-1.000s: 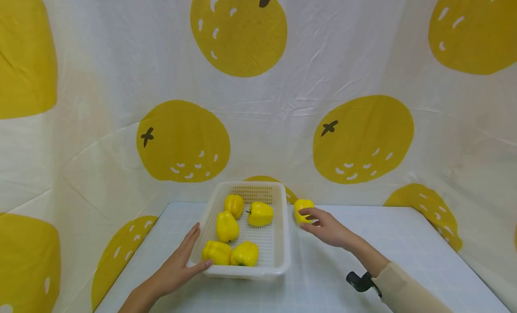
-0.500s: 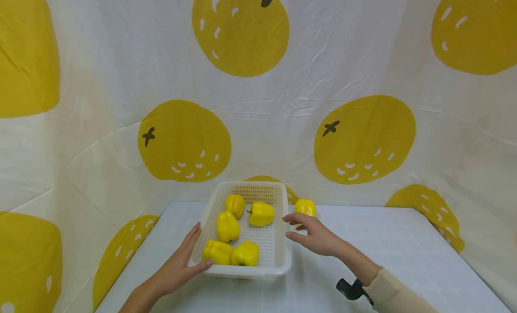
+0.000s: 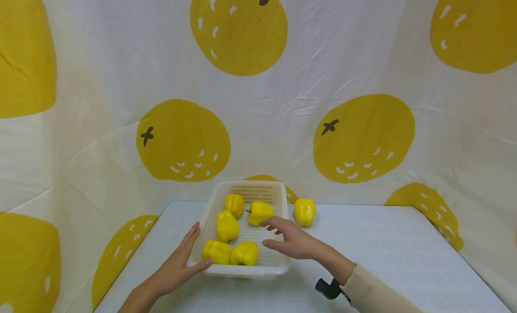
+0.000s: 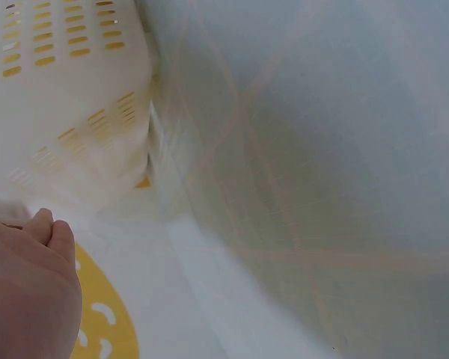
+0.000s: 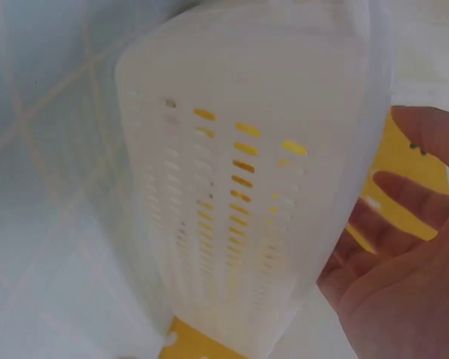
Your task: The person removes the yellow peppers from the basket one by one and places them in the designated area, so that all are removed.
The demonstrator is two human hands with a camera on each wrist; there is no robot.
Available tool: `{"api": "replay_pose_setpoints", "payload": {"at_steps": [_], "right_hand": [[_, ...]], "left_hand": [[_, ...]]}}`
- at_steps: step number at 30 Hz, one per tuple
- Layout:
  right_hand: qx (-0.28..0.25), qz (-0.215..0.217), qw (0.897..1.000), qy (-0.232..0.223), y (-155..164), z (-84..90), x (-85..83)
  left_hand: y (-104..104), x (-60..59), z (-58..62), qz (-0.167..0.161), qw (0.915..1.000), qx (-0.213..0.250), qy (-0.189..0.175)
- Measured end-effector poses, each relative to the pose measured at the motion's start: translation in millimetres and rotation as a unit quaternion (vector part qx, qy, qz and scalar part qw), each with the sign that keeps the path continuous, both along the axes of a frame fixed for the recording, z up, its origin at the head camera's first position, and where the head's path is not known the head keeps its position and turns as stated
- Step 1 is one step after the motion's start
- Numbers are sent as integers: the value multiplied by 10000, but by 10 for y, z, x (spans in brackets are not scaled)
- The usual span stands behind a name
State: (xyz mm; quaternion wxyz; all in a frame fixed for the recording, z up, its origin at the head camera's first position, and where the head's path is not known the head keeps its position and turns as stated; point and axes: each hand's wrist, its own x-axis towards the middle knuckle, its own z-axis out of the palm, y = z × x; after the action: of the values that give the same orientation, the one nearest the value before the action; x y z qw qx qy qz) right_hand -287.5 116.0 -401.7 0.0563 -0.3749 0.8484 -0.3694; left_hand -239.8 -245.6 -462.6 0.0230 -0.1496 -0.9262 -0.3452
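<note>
Looking down from the head view, there's a white plastic basket (image 3: pixel 282 232) with slotted walls sitting on a pale blue checked tabletop (image 3: pixel 387 259), and five yellow peppers inside it. Two sit at the near end side by side (image 3: pixel 218 252) and (image 3: pixel 244 253), one is in the middle left (image 3: pixel 227 226), one at the far left (image 3: pixel 234 205), and one far right pepper (image 3: pixel 258 211) with its dark stem pointing left

A sixth pepper (image 3: pixel 304 211) stands on the tabletop just beside the basket's far right corner, outside it, nothing touching it

The left hand (image 3: pixel 177 267) lies along the basket's near left corner, fingers straight up the outer wall and the thumb hooked over the rim, so it's steadying the basket rather than gripping anything tight. The left wrist view just shows the knuckles (image 4: pixel 30 292) next to the basket wall (image 4: pixel 67 112)

The right hand (image 3: pixel 291 239) hovers over the basket's right side, fingers spread and loosely bent, holding nothing. Its fingertips are close to the far right pepper, can't tell if they actually touch it. In the right wrist view the palm (image 5: pixel 404 284) is open next to the slotted wall (image 5: pixel 232 194), with yellow showing through the slots

Behind everything hangs a white cloth (image 3: pixel 303 80) printed with big yellow fruit, and there's a small black strap thing (image 3: pixel 329 289) at the right wrist by a beige sleeve (image 3: pixel 379 295)
</note>
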Motion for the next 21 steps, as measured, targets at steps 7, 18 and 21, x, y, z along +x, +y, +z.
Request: {"api": "replay_pose_setpoints", "payload": {"at_steps": [7,18,21], "right_hand": [[385,388,9984,-135,-225,-59,-43],[1259,695,9896,63,-430,-143,-163],[1413,756,9871,63,-460,-147,-181]], "left_hand": [[-17,-26,-25,48,10000,-14,-63],[-5,-16,-10,42,10000,-24,-79],[-7,-20,0,78,9998,-19,-155]]}}
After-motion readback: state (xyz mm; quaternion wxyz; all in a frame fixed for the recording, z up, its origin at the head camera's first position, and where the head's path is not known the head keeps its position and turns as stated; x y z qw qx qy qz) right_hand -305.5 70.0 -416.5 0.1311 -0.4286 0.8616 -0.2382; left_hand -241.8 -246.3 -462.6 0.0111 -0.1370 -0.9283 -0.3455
